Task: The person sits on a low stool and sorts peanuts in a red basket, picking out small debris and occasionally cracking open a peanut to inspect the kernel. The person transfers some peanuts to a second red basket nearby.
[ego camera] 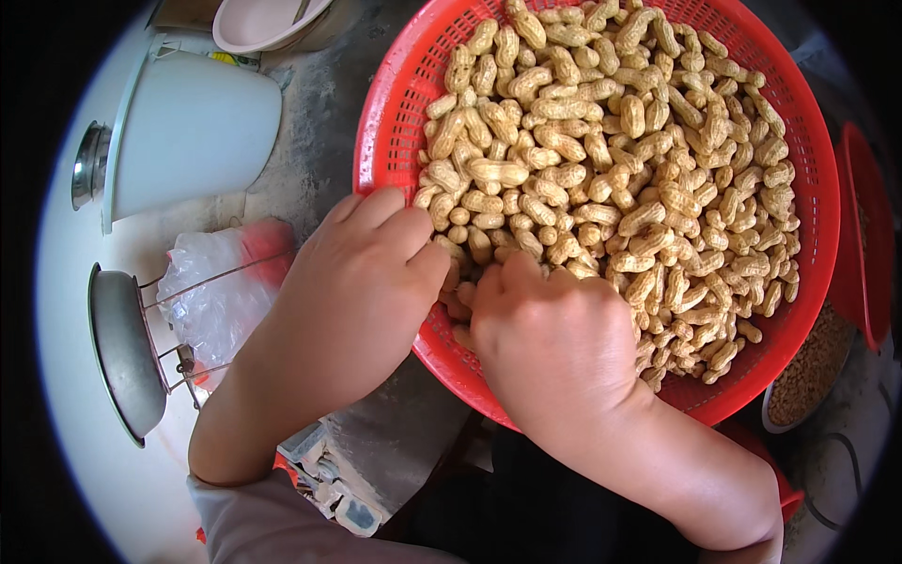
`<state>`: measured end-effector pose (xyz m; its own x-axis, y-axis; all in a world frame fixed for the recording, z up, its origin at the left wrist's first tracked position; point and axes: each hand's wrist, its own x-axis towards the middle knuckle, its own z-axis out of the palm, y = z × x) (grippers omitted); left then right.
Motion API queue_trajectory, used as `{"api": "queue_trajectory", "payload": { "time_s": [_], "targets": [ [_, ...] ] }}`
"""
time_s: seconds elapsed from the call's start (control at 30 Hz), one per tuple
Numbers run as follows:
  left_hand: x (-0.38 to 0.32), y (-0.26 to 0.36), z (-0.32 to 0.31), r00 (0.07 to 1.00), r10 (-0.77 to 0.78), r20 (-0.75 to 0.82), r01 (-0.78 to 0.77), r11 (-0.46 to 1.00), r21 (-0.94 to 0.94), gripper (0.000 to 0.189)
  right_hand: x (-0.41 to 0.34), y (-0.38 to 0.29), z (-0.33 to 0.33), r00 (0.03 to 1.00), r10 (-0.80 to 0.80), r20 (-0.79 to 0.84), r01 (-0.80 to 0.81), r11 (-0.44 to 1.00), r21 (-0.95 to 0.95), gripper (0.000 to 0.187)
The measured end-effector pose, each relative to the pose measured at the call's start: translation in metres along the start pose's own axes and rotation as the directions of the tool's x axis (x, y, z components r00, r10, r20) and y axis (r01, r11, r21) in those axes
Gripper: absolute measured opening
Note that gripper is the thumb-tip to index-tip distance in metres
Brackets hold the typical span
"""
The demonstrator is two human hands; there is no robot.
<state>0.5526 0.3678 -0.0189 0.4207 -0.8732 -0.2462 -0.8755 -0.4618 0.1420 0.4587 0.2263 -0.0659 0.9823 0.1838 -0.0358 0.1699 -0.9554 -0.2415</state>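
A round red plastic colander basket (384, 92) full of unshelled peanuts (564, 144) fills the upper middle and right of the view. Over its near-left rim lies my left hand (373, 275), fingers curled inward and their tips out of sight. My right hand (553, 338) is bent down into the peanuts at the near side, just right of the left one. Its knuckles face up and its fingertips are hidden, so whether it grips any peanuts does not show. A few nuts lie in the gap between both hands.
At left are a white bucket (194, 134), a metal bowl (130, 352) by a wire stand, and a clear plastic bag (211, 282). A pale basin (257, 21) is at top left. To the right are a red container (863, 233) and a bowl of small brown pieces (807, 374).
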Motion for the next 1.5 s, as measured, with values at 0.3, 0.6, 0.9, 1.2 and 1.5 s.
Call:
{"api": "queue_trajectory", "payload": {
  "time_s": [0.3,0.6,0.9,1.2,1.5],
  "targets": [
    [-0.002,-0.013,0.003,0.962,-0.075,-0.263,0.017,0.977,-0.214,0.014,-0.019,0.053,-0.015,0.904,0.191,0.381,-0.414,0.181,0.892,0.012],
    [0.018,0.004,0.023,0.962,0.187,-0.197,-0.224,0.957,-0.186,0.022,-0.056,0.092,-0.016,0.909,0.102,0.404,-0.255,-0.631,0.732,0.026],
    [0.015,-0.009,0.005,0.984,0.103,-0.143,-0.132,0.969,-0.209,0.019,-0.051,0.073,-0.023,0.947,0.160,0.277,-0.313,0.285,0.906,0.017],
    [-0.004,-0.019,0.006,0.965,-0.005,-0.261,-0.108,0.902,-0.419,0.028,-0.043,0.034,-0.002,0.997,-0.011,-0.081,0.056,0.821,0.569,0.016],
    [-0.012,-0.014,0.004,0.978,-0.053,-0.202,-0.029,0.923,-0.384,0.027,-0.039,0.044,0.000,0.960,0.187,-0.210,-0.049,0.847,0.529,0.017]
  ]
}}
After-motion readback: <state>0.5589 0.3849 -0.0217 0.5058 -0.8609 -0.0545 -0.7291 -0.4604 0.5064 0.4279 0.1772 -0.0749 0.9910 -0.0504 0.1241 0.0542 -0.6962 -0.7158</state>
